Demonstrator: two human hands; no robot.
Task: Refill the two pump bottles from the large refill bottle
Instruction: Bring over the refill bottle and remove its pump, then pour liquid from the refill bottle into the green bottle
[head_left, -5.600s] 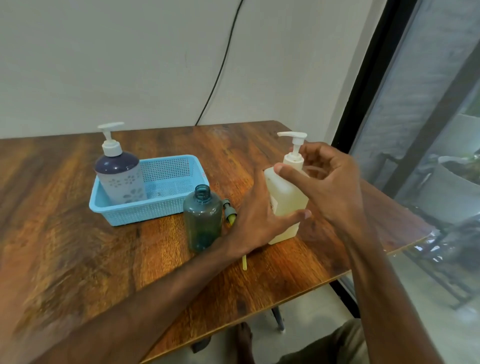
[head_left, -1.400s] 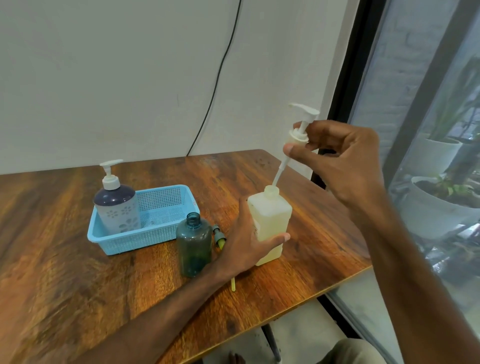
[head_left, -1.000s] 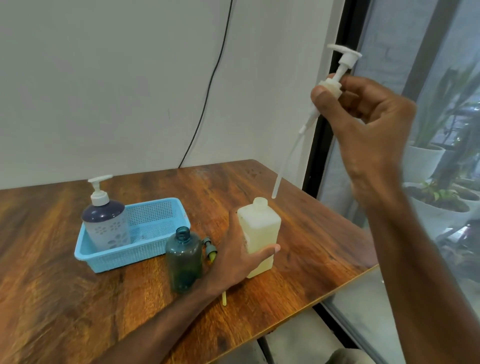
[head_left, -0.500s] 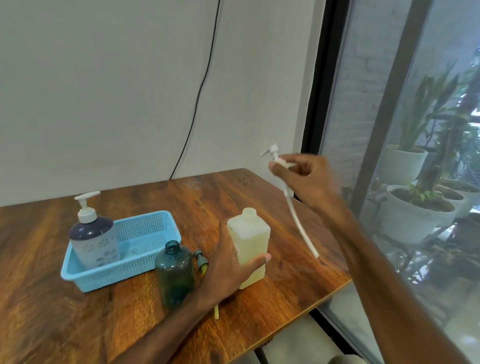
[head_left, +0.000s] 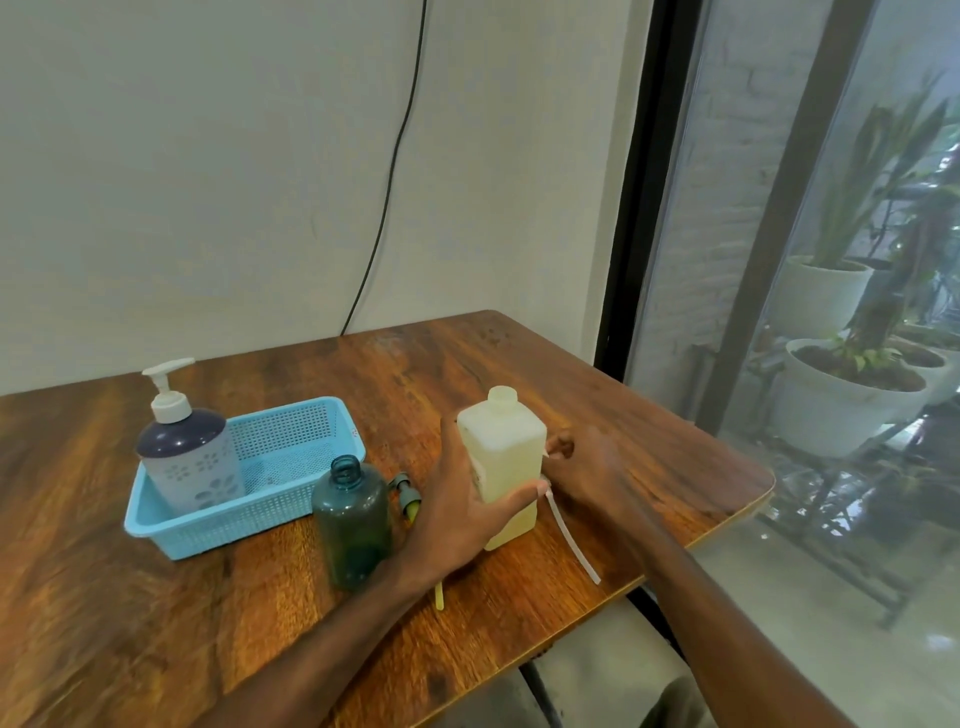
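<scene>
Brown wooden table (head_left: 467, 364): I'm watching left hand (head_left: 457, 519) clamping cream square plastic bottle (head_left: 501, 452); right hand (head_left: 597, 467) over white dip tube (head_left: 571, 540), grip unclear.

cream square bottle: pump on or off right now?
Off. The cream bottle stands upright with a bare neck, gripped by the left hand; the pump tube lies on the table by the right hand.

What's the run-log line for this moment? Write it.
left hand: grips uncapped pale-yellow square plastic bottle | right hand: over white plastic pump tube, grip unclear | tube lies on brown wooden table
</scene>
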